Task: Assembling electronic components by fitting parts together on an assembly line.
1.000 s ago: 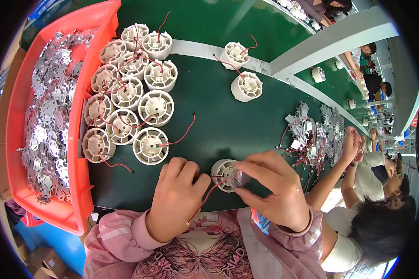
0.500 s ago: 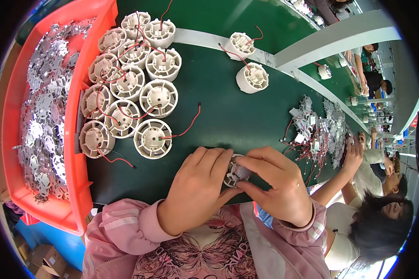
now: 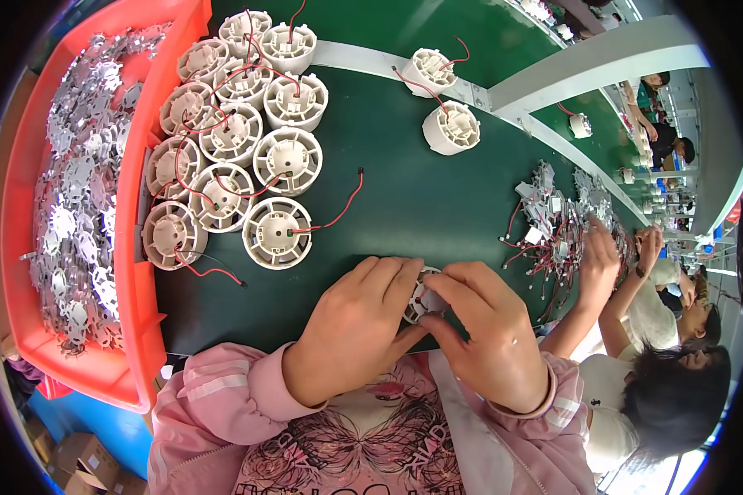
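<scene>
At the near edge of the table, my left hand (image 3: 351, 326) and my right hand (image 3: 495, 334) close around a round white plastic housing (image 3: 422, 304) with a greyish inner face. The left fingers wrap its left side, while the right thumb and fingers pinch it from the right. Most of the housing is hidden behind my fingers. Just beyond my left hand stands a white spoked housing (image 3: 277, 233) with a red-and-black wire lead (image 3: 351, 200) trailing to the right. Several more such housings (image 3: 223, 195) are grouped behind and left of it.
A red bin (image 3: 132, 247) heaped with thin metal plates (image 3: 74, 214) stands at the left. Two white housings (image 3: 451, 129) sit by a pale metal frame (image 3: 545, 140). Wired parts (image 3: 553, 239) lie piled at right, where a co-worker's hand (image 3: 600, 256) reaches in.
My hands still grip the housing, which appears turned slightly, with a dark reddish spot now showing inside. The co-worker's hand has moved into the pile. The whole view has shifted slightly.
</scene>
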The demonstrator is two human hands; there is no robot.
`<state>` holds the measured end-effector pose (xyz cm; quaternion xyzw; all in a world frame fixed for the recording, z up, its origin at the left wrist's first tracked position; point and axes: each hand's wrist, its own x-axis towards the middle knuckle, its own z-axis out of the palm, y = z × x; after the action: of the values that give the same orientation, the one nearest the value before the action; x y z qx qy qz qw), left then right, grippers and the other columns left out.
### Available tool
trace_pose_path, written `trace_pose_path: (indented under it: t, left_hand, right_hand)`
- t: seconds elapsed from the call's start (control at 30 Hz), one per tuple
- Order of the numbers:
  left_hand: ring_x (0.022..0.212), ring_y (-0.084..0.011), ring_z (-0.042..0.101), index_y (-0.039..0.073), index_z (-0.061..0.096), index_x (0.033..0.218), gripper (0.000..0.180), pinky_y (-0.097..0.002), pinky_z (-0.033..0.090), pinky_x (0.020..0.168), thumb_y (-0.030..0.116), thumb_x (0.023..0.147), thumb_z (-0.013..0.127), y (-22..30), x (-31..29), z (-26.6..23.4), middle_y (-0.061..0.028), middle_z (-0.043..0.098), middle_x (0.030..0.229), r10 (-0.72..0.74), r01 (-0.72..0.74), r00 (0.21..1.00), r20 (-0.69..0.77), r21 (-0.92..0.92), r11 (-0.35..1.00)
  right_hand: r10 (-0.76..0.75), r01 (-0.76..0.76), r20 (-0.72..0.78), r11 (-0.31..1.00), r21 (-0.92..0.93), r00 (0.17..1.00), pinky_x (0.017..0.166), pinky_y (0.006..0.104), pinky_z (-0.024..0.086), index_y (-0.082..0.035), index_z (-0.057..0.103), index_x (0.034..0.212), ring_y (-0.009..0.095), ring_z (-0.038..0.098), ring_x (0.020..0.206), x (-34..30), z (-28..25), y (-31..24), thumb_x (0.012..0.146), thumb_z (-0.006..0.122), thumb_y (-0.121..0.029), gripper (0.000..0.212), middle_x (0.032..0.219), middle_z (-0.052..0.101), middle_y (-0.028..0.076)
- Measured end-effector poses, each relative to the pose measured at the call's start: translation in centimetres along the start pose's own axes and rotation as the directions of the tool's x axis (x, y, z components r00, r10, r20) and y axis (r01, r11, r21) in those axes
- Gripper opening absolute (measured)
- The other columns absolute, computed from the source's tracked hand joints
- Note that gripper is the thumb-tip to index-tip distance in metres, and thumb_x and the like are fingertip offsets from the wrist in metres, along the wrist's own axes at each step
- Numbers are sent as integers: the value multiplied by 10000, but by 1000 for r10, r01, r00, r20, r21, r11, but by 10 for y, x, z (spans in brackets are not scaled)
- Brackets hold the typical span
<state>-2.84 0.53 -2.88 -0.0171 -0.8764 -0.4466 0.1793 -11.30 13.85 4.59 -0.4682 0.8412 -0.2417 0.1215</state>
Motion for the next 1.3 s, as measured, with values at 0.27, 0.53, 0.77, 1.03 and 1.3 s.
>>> trace_pose_path:
  t: [0.27, 0.53, 0.77, 1.03, 1.3]
  left_hand:
    - [901, -309, 569, -86, 537, 1104, 560, -363, 486, 809, 182, 667, 763, -1, -5, 5, -174, 562, 1002, 7, -8, 999, -44, -23, 1000]
    - [892, -313, 571, -73, 543, 1095, 550, -372, 488, 798, 180, 660, 766, -5, -1, 15, -168, 565, 976, 28, -35, 995, -91, -71, 997]
    - [905, -352, 584, -58, 560, 1104, 521, -410, 486, 805, 226, 707, 742, -9, -7, 2, -196, 592, 987, -52, 41, 993, -108, -96, 995]
    - [910, -311, 573, -2, 545, 1148, 482, -380, 487, 790, 257, 772, 700, -1, -17, 20, -163, 572, 957, 28, -34, 997, -68, -89, 995]
    - [862, -340, 573, 16, 577, 1020, 433, -429, 473, 781, 333, 742, 676, -1, -17, 9, -177, 576, 896, 16, -33, 994, -106, -160, 987]
  right_hand:
    - [-60, 60, 63, 998, 6, 996, 656, 324, 503, 43, 607, 1007, 280, 608, 748, 3, -6, 4, 618, 734, 68, 409, 955, 585, 147]
    - [-42, 41, 72, 999, 19, 997, 669, 318, 501, 28, 618, 1035, 255, 610, 773, 2, -8, 14, 620, 744, 67, 436, 947, 581, 133]
    - [9, -46, 76, 865, 500, 997, 593, 226, 441, -8, 604, 1192, 139, 540, 705, 5, 4, 43, 765, 648, 71, 436, 1072, 566, 78]
    - [353, -407, 231, 585, 702, 907, 736, 248, 454, -2, 565, 1124, 143, 564, 851, -15, 17, 36, 809, 653, -21, 328, 1005, 602, 62]
    - [360, -458, 312, 458, 762, 879, 670, 230, 458, -9, 569, 1150, 122, 577, 827, -9, 16, 42, 836, 609, -8, 317, 1021, 611, 57]
